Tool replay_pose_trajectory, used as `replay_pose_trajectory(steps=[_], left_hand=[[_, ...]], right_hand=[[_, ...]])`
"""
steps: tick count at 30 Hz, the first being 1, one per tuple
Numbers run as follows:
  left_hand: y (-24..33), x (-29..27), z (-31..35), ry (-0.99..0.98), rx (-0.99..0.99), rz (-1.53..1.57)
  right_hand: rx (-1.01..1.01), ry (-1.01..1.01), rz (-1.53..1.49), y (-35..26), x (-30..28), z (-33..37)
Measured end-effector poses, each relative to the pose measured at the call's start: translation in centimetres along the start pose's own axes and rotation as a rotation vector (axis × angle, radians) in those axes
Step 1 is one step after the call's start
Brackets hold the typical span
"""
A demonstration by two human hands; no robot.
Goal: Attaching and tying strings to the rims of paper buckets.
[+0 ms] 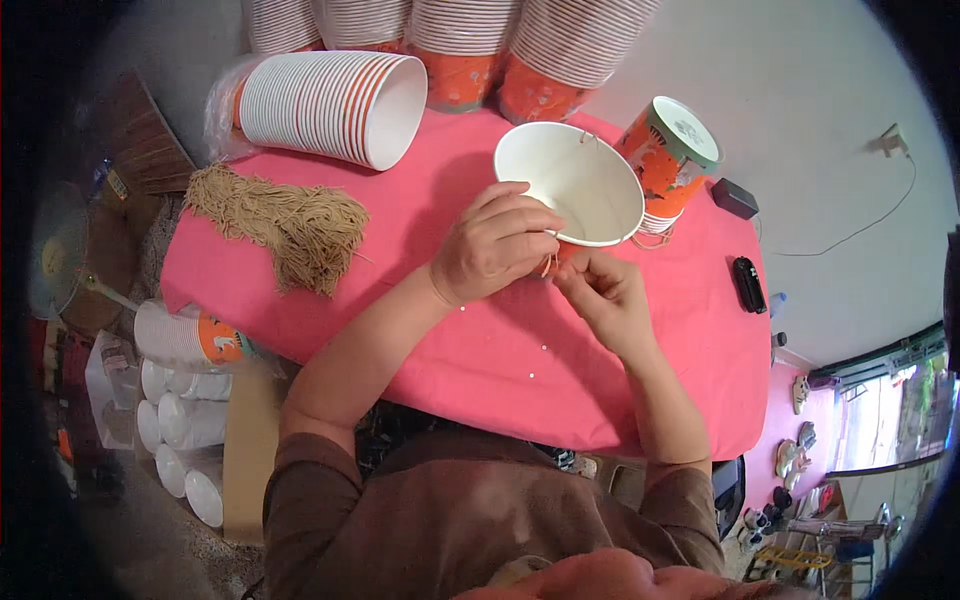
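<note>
Both my hands meet at the near rim of a paper bucket (612, 195), right of centre toward the far edge of the pink-covered worktop (520, 405). Orange buckets in an upturned stack (662, 165) by the far right corner bear pale pictures; the mark on the topmost base is too small to read. My left hand (500, 245) is half closed, fingers curled against the rim; I cannot tell what its tips grip. My right hand (605, 290) pinches a thin cord (547, 266) between thumb and forefinger, just below the rim. The bucket's white mouth faces up, its long axis near upright, the base hidden. Tan strings (285, 225) lie bunched near the left edge.
</note>
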State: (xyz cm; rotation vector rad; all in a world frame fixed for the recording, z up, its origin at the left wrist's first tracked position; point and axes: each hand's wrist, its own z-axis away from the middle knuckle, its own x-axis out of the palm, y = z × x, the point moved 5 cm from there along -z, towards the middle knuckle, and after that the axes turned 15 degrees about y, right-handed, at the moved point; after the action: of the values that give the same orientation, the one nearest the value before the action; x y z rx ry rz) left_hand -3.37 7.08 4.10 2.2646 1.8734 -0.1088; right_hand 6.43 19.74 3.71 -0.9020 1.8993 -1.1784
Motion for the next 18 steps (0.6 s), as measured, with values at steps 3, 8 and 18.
replay_pose_trajectory(steps=[3, 8, 18], left_hand=[[-0.1, 0.0, 0.1, 0.019, 0.012, 0.014], [-0.4, 0.2, 0.1, 0.067, 0.073, 0.005], [-1.5, -0.3, 0.2, 0.131, -0.043, -0.08]], right_hand=[[0.177, -0.145, -0.163, -0.1, 0.2, 0.1], [0.127, -0.236, -0.134, -0.3, 0.6, 0.1], [-0.024, -0.223, 0.192, -1.8, -0.4, 0.5]])
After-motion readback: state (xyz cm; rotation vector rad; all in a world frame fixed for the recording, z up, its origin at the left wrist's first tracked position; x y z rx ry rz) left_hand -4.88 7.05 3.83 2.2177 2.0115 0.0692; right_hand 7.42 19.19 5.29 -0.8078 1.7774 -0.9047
